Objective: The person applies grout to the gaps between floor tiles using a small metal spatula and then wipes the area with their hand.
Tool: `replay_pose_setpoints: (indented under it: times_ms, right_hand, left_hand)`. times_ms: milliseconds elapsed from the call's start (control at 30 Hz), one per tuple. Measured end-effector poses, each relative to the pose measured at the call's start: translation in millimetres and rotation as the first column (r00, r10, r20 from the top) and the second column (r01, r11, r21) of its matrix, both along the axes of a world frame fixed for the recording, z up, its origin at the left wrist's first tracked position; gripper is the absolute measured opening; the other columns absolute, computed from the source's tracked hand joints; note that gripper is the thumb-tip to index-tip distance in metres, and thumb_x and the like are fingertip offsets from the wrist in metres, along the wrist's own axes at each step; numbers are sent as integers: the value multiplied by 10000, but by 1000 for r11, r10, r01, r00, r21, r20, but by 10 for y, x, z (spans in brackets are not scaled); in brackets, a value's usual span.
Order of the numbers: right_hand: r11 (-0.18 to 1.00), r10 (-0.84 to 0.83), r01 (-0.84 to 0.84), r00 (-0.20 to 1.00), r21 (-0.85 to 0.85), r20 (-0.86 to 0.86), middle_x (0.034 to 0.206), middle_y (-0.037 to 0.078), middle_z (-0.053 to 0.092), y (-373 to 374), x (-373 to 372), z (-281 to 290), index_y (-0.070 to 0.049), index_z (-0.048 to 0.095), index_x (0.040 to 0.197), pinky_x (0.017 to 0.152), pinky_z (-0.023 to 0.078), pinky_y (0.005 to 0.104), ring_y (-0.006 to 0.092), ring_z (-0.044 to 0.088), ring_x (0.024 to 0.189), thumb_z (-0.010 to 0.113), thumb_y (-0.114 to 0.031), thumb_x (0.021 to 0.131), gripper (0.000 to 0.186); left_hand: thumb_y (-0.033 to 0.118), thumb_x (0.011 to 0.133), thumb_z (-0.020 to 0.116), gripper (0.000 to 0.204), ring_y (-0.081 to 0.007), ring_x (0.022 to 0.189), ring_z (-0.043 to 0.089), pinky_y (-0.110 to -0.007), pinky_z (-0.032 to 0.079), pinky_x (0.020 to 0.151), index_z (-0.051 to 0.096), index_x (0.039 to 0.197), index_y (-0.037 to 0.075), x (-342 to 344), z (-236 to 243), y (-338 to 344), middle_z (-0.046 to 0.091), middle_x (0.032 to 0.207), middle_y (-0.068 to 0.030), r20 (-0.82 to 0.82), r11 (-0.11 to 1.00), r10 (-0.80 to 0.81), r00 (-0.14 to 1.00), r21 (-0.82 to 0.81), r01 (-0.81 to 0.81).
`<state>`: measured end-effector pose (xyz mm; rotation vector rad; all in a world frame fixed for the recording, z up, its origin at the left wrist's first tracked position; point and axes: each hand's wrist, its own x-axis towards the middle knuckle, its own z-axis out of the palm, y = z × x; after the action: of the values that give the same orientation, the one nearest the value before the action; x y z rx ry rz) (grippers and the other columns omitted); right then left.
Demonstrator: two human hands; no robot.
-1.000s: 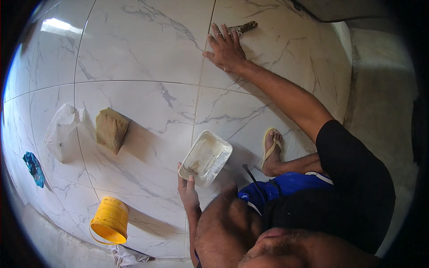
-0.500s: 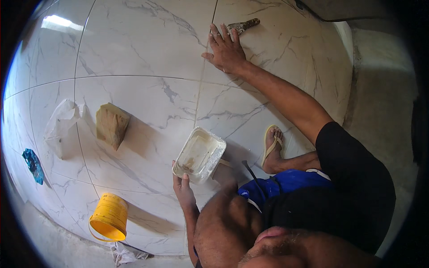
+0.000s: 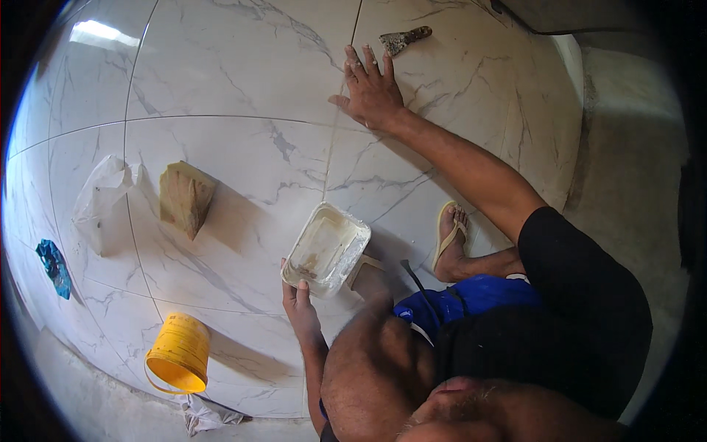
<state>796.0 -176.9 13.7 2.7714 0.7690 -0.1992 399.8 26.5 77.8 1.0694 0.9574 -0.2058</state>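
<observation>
Left hand (image 3: 300,308) on white tray (image 3: 326,249).

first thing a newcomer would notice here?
Probably the right hand pressed flat on the marble-look tile floor at a grout line, just below a trowel. Next, the left hand gripping the near edge of a white tray at mid-frame. A yellow bucket on its side stands out lower left.

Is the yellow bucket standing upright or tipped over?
Tipped over. The yellow bucket lies on its side on the marble-patterned tile floor, its open mouth facing the lower edge of the view, handle resting beside the rim.
</observation>
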Motion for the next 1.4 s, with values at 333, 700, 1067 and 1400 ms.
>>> replay_pose_setpoints:
  times_ms: [333, 700, 1067, 1400]
  right_hand:
    - [1000, -12, 12, 999, 10, -34, 1721, 166, 163, 99, -177, 73, 55, 367, 1565, 1214, 107, 702, 383, 116, 1585, 291, -698, 1034, 924]
    - [999, -29, 31, 999, 45, -33, 1715, 178, 180, 193, -396, 48, 85, 366, 1553, 1216, 92, 700, 390, 129, 1579, 353, -700, 1016, 950]
    - [998, -51, 54, 995, 35, -84, 1715, 198, 150, 284, -677, 58, 93, 349, 1557, 1208, 61, 717, 395, 113, 1579, 335, -721, 1007, 983]
    - [997, -77, 81, 980, 14, -183, 1724, 200, 98, 359, -929, 145, 98, 304, 1574, 1199, 27, 732, 396, 61, 1587, 354, -725, 1000, 1004]
  left_hand:
    - [145, 1050, 533, 460, -250, 1287, 573, -393, 446, 1109, 478, 1464, -49, 21, -16, 35, 577, 1411, -167, 62, 996, 67, 996, 53, -71]
    - [88, 1051, 496, 591, -263, 1398, 487, -402, 372, 1180, 312, 1597, -46, -29, -59, 208, 465, 1549, -184, 82, 992, 125, 989, -16, -124]
    - [153, 1059, 546, 469, -249, 1289, 581, -387, 449, 1106, 455, 1474, -45, 31, -40, 205, 577, 1426, -164, 124, 983, 181, 976, 7, -184]
    - [163, 1065, 536, 541, -251, 1337, 542, -379, 414, 1139, 396, 1536, -62, 12, -81, 297, 544, 1462, -180, 124, 988, 151, 981, 14, -154]
